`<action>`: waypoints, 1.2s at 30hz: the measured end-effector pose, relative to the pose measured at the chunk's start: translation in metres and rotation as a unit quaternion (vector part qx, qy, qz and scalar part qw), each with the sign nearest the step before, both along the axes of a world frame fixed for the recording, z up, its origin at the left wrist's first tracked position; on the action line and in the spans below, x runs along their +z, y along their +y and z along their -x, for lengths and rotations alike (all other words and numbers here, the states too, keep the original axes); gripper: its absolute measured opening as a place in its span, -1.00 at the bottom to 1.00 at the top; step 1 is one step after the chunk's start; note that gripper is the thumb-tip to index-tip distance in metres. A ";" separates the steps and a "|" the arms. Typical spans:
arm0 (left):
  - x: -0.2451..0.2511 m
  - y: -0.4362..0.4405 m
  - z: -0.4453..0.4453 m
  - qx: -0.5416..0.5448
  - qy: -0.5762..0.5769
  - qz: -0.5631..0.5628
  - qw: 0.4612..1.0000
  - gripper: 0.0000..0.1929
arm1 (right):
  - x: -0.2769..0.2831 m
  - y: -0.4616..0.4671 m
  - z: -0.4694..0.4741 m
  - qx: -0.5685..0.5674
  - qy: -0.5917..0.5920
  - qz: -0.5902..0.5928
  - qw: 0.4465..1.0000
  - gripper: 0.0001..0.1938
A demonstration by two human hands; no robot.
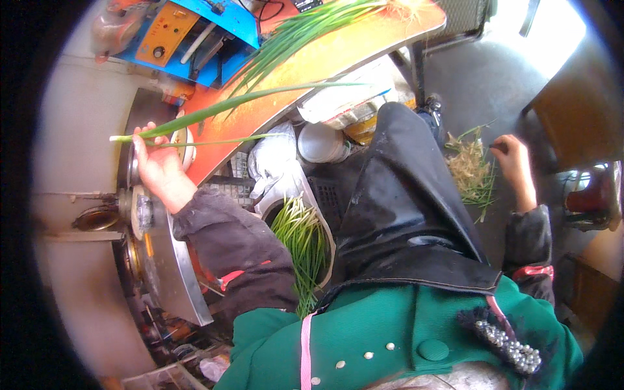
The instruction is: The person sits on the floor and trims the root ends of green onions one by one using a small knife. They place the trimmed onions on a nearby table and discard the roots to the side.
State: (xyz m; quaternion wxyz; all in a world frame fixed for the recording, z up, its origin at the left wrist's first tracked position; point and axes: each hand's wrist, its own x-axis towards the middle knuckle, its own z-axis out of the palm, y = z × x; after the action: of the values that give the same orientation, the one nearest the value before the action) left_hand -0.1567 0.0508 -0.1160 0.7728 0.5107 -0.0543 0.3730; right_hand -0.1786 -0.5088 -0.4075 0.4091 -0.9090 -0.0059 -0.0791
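Observation:
At the left, my left hand (163, 168) grips a long green onion (209, 111) near its pale root end. The green leaves stretch to the right over the orange table's edge, one thick and one thin. My right hand (512, 153) is out at the right with its fingers curled together; whether the dark spot at the fingertips is something held is unclear. Near it, a heap of root and leaf trimmings (468, 168) lies on the dark floor. Trimmed green onions (302, 239) stand bunched, white ends up, in a container beside my left leg.
More green onions (312, 36) with roots lie on the orange tabletop (297, 78). Behind them stands a blue machine (229, 22) with a control panel. A white bucket (319, 143) and plastic bag (274, 153) sit below the table edge. A metal counter (180, 273) is at left.

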 end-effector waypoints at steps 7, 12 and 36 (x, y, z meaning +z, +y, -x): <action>-0.044 -0.046 -0.022 -0.053 -0.008 0.065 0.996 -0.77 | 0.055 0.074 0.006 0.153 0.123 -0.296 0.935 -0.84; -0.084 -0.094 -0.034 -0.097 0.006 0.120 0.988 -0.76 | 0.095 0.138 -0.004 0.187 0.054 -0.483 0.854 -0.77; -0.150 -0.167 -0.022 -0.231 -0.037 0.238 0.943 -0.77 | 0.100 0.167 -0.023 0.035 0.040 -0.763 0.644 -0.79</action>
State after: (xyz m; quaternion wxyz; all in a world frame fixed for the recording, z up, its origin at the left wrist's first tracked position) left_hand -0.1345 -0.1159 -0.2656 0.9341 0.2712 -0.1091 0.2050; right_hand -0.1553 -0.3421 -0.3073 0.9602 -0.2764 0.0412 -0.0052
